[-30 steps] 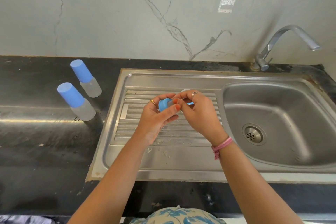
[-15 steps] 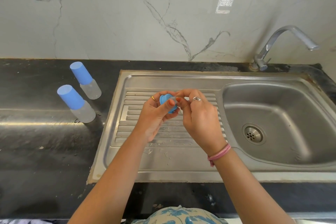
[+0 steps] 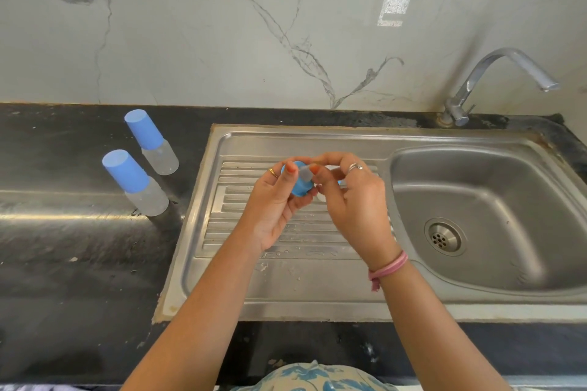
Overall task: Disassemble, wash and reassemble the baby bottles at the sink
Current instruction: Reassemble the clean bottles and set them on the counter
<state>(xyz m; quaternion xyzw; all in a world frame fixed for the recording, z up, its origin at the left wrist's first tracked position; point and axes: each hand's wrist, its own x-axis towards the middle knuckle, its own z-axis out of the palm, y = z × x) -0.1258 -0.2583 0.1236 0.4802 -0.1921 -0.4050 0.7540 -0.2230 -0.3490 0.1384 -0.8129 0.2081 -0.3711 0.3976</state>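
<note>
Above the drainboard (image 3: 286, 279), left hand (image 3: 276, 203) grips blue collar (image 3: 300, 184); right hand (image 3: 352, 200) pinches its clear teat (image 3: 305, 173). Two capped bottles (image 3: 143, 187) stand left on counter (image 3: 63, 263). Basin (image 3: 492, 216) and tap (image 3: 495, 82) right.

Black countertop (image 3: 79, 263) carries two blue-capped bottles (image 3: 136, 182) beside the steel sink (image 3: 317, 298).
</note>
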